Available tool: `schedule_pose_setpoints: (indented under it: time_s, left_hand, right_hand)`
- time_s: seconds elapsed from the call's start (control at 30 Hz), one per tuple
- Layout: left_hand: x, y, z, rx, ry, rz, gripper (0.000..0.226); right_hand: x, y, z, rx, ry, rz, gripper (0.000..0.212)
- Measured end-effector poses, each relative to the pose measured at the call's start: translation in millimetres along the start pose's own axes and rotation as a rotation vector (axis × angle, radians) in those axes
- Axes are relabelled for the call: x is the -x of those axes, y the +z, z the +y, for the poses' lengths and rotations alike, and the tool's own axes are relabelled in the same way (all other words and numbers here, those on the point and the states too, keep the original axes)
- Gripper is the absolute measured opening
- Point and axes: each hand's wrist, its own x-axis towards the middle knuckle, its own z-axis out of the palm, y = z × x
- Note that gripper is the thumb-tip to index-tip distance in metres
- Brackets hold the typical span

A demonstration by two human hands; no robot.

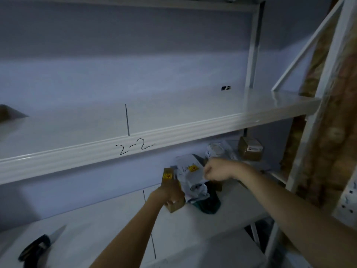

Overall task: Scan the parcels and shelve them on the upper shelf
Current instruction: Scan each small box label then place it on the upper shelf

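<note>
While both arms reach forward under the upper shelf (173, 132) marked "2-2", the left hand (170, 192) grips a small brown cardboard parcel (169, 177) with a yellow sticker, held upright on the lower shelf (116, 219). Beside it, the right hand (216, 172) is curled, pinching the edge of a crumpled grey mailer bag (189, 171) with its own yellow label.

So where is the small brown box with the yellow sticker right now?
In the head view, the brown box is on the lower shelf, centre frame, gripped by the left hand, just left of the white poly bag that the right hand pinches.
</note>
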Motion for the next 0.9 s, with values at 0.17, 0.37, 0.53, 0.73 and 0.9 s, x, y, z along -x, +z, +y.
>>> schedule_pose_setpoints:
  time_s: [0.17, 0.37, 0.53, 0.73, 0.9]
  left_hand:
    - [-56, 14, -37, 0.181, -0.182, 0.240, 0.024]
    - [-104, 8, -76, 0.463, -0.222, 0.389, 0.043]
    - [-130, 6, -93, 0.853, -0.271, 0.303, 0.045]
    - [-153, 18, -107, 1.090, -0.262, 0.182, 0.057]
    - [-158, 23, -87, 1.264, -0.317, 0.111, 0.027]
  right_hand:
    - [-71, 34, 3, -0.190, 0.079, 0.042, 0.038]
    - [-168, 72, -12, -0.603, 0.166, 0.032, 0.018]
    - [-222, 112, -24, -0.816, 0.253, -0.025, 0.033]
    - [-305, 170, 13, -0.830, 0.340, -0.089, 0.029]
    - [-269, 151, -11, -0.932, 0.403, -0.109, 0.030]
